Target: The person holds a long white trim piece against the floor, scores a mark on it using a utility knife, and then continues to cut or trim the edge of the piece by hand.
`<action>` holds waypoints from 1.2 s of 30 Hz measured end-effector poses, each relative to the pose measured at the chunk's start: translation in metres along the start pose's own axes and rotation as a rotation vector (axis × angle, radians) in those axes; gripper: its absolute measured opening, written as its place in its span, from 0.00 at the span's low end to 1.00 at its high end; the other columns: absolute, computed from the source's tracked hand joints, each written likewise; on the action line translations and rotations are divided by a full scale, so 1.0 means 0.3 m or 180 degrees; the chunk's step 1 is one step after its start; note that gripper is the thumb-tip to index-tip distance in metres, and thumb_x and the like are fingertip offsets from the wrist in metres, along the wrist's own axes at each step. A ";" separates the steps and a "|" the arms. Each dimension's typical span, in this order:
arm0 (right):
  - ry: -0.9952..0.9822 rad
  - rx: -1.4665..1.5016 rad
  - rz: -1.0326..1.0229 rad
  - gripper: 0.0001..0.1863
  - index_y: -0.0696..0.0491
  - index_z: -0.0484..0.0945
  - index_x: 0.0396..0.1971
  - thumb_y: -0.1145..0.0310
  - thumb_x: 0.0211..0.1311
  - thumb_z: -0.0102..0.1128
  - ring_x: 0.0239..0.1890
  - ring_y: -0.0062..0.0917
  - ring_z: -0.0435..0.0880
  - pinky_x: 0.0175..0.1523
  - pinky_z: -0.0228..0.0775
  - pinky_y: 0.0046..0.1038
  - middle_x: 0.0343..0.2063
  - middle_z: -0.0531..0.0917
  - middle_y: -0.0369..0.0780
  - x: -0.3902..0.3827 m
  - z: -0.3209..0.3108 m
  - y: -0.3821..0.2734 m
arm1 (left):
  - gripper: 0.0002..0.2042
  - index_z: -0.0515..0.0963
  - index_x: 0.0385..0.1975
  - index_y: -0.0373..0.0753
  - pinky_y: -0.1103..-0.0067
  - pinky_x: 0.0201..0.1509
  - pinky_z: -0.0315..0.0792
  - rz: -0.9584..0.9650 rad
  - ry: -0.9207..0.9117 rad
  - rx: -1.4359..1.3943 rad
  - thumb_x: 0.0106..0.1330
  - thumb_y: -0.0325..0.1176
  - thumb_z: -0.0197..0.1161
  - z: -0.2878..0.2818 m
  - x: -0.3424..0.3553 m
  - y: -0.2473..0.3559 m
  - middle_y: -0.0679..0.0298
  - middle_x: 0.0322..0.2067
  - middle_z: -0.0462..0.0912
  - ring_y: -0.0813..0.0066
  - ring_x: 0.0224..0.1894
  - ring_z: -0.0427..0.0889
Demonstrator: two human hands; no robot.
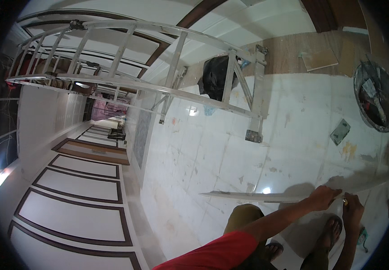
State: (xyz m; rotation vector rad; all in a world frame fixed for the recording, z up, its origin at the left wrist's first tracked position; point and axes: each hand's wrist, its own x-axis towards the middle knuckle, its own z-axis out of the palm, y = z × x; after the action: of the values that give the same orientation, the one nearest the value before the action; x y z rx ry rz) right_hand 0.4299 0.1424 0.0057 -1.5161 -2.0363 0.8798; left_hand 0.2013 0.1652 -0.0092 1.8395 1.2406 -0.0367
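Observation:
A long, thin pale strip runs left to right just above the floor in front of me. My left hand is closed on it toward its right part, fingers wrapped at the edge. Close beside it, my right hand pinches a small object with a yellowish end; its kind is too small to make out. That object meets or nearly meets the strip at my left fingertips. Below my hands are my sandalled feet, and a small green object with a cord lies by the right wrist.
A tall metal ladder stands at the upper left, its feet on the white tiled floor. A black bucket with tools stands far right, near a flat grey-green plate. A black bag sits behind the ladder; a loose tile lies beyond.

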 end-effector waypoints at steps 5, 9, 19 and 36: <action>0.0080 -0.0451 -0.0281 0.20 0.54 0.84 0.50 0.81 0.56 0.66 0.37 0.44 0.88 0.41 0.80 0.43 0.41 0.88 0.47 -0.038 0.002 0.120 | 0.27 0.74 0.69 0.38 0.53 0.53 0.78 0.0109 0.0111 -0.0023 0.68 0.28 0.63 0.017 0.039 0.037 0.43 0.46 0.87 0.40 0.48 0.86; -0.0063 -0.0639 -0.0511 0.22 0.54 0.83 0.51 0.82 0.54 0.65 0.35 0.42 0.86 0.39 0.78 0.43 0.39 0.88 0.45 -0.030 0.027 0.116 | 0.26 0.76 0.67 0.40 0.51 0.49 0.77 0.0307 0.0552 -0.0016 0.67 0.29 0.63 0.045 0.025 -0.020 0.43 0.34 0.87 0.38 0.41 0.86; 0.0319 -0.0670 -0.0853 0.23 0.55 0.83 0.52 0.82 0.53 0.66 0.35 0.40 0.86 0.40 0.76 0.43 0.39 0.88 0.44 -0.039 -0.003 0.120 | 0.26 0.76 0.67 0.39 0.52 0.49 0.77 0.0280 0.0452 0.0033 0.67 0.29 0.62 0.048 0.037 0.001 0.44 0.35 0.87 0.40 0.41 0.86; -0.0263 -0.0866 -0.0459 0.22 0.48 0.83 0.58 0.67 0.64 0.66 0.52 0.39 0.89 0.61 0.78 0.46 0.53 0.89 0.40 -0.069 -0.061 0.110 | 0.28 0.72 0.73 0.44 0.55 0.55 0.81 -0.0034 -0.0175 0.0226 0.71 0.30 0.51 0.098 0.077 -0.050 0.43 0.49 0.88 0.45 0.49 0.88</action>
State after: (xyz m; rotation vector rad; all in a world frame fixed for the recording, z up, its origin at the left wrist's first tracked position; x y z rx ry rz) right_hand 0.4705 0.1330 -0.0048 -1.4646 -2.3710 0.6394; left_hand 0.2139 0.1639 -0.0474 1.8802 1.2250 -0.1380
